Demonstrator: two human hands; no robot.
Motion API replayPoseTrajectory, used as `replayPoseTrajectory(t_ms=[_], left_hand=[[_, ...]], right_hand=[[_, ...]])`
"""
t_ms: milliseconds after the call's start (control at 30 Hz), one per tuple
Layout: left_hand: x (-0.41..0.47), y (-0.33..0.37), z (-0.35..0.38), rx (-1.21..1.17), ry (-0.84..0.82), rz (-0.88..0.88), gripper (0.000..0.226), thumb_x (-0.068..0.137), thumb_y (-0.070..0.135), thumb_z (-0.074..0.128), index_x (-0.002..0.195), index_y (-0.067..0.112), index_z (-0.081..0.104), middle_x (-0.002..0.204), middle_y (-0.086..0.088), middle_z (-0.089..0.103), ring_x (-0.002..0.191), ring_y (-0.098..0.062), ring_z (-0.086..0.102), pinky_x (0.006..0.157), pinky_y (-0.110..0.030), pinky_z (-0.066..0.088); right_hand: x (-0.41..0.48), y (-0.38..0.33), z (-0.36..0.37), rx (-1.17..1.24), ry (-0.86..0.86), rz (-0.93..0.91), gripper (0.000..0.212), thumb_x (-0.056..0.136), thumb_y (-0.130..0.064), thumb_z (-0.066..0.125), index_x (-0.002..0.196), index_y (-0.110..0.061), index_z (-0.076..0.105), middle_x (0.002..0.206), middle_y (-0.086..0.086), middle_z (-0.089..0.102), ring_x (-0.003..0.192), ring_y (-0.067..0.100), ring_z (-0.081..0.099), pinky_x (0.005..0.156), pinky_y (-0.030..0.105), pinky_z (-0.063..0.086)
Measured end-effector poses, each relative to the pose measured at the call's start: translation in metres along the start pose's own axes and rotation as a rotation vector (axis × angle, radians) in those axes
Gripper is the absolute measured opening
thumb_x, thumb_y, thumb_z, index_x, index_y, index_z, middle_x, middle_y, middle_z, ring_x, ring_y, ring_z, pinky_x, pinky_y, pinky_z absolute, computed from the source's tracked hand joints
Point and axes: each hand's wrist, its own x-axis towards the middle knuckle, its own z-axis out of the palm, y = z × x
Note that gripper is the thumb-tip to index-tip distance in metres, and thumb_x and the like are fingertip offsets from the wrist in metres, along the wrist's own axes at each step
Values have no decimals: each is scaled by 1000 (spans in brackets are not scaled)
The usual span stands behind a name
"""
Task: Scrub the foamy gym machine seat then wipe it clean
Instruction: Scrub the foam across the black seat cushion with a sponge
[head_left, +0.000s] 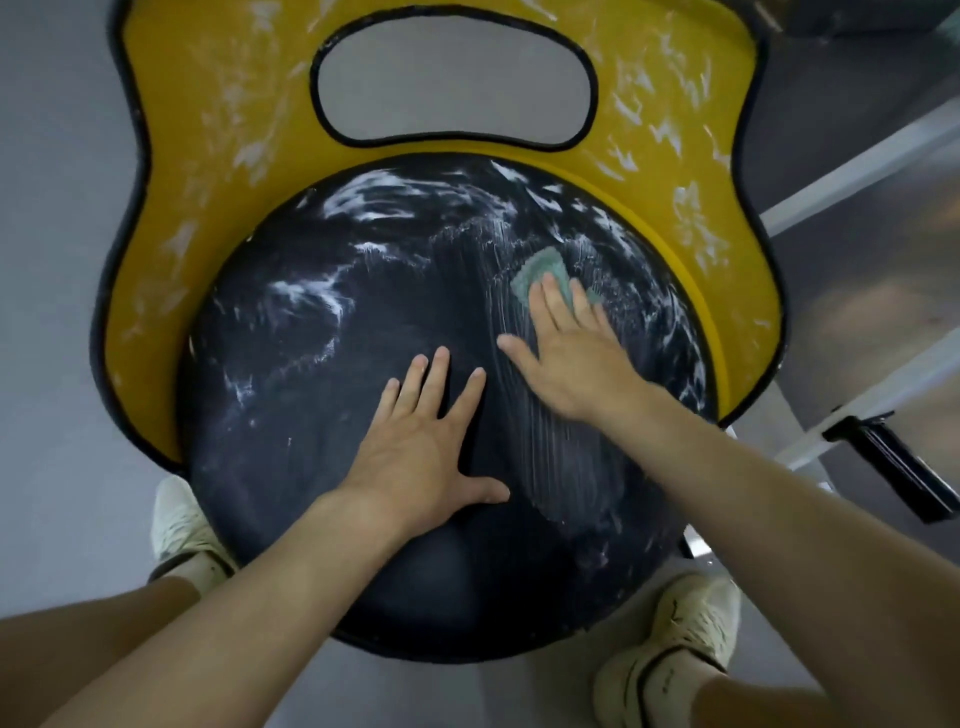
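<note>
your left hand (421, 457) lies flat on the middle of the round black seat (291, 405), fingers straight and spread, holding nothing. your right hand (571, 358) is just beside it, not touching it, its straight fingers pressing a green sponge (545, 270) onto the seat's upper right part among white foam streaks (332, 296). the yellow back panel (208, 156) behind the seat is smeared with foam too. your pale shoes (182, 525) stand below the seat's near edge.

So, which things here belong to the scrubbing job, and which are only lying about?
For the job: black seat, foam on it, green scrub pad, right hand pressing the pad, left hand flat on the seat, foamy yellow surround.

Just there: white frame bar, black fitting, shoe, grey floor.
</note>
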Motion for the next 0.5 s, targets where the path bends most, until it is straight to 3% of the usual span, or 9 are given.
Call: replayPoseTrajectory(t_ms=[100, 233, 400, 433, 500], left_hand=[[2, 0, -1, -8, -13, 3, 121, 79, 81, 55, 154, 34, -27, 157, -7, -42, 146, -23, -38, 124, -44, -12], [5, -1, -3, -33, 13, 21, 125, 76, 82, 58, 155, 33, -26, 157, -7, -42, 145, -23, -38, 124, -45, -12], [6, 2, -2, -14, 12, 17, 126, 77, 82, 57, 154, 31, -28, 156, -8, -43, 145, -25, -38, 124, -46, -14], [6, 3, -3, -15, 17, 14, 126, 77, 81, 57, 155, 31, -27, 157, -8, -42, 146, -25, -37, 124, -46, -14], [5, 5, -3, -20, 21, 8, 125, 77, 81, 58, 155, 30, -26, 158, -9, -41, 147, -26, -36, 124, -46, -13]], right_hand=[[11, -8, -5, 64, 33, 25, 78, 103, -63, 7, 162, -14, -8, 169, 3, -16, 155, 25, -18, 126, 44, -7], [-73, -17, 35, 38, 71, -57, 75, 103, -59, 1, 162, -12, -2, 170, 5, -8, 156, 25, -13, 127, 47, 3], [-181, -22, 76, 98, -4, -58, 76, 105, -59, 13, 153, -8, 42, 161, 9, 37, 149, 31, 33, 114, 45, 26], [-182, -21, 71, 100, -39, -48, 80, 104, -63, 10, 156, -10, 37, 164, 8, 31, 151, 30, 28, 116, 44, 23], [-165, -9, 59, 51, -35, -38, 85, 97, -72, -6, 163, -20, 1, 169, -1, -8, 156, 22, -10, 126, 39, 1]])
